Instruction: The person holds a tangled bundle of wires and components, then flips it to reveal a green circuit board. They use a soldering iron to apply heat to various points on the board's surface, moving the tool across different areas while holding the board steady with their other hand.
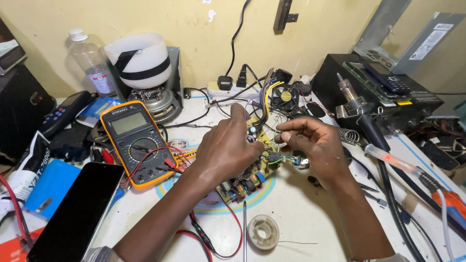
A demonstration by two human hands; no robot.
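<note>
steadying a circuit board for close work

left hand (228, 153) lies over the circuit board (250, 170), fingers curled down on its upper edge, index finger lifted toward the bundle of coloured wires (264, 99). right hand (315, 145) hovers just beside the board's right edge, thumb and forefinger pinched together; cannot tell whether anything thin sits between them. board rests tilted on the white table (301, 213), near the middle, between the orange-cased multimeter (133, 140) and the right hand, with the meter's red and black leads (204, 233) trailing beneath the left forearm.

to do this well, judging from the layout: press the board flat with the left palm so it cannot rock on its components; keep the right wrist low and close, moving only the fingertips. worth keeping sleeves and wires away from the soldering iron (403, 167) lying at the right. solder spool (263, 232) sits near the front edge, within easy reach. small fan (285, 96) and power strip (228, 88) lie behind, well apart from the hands.
</note>
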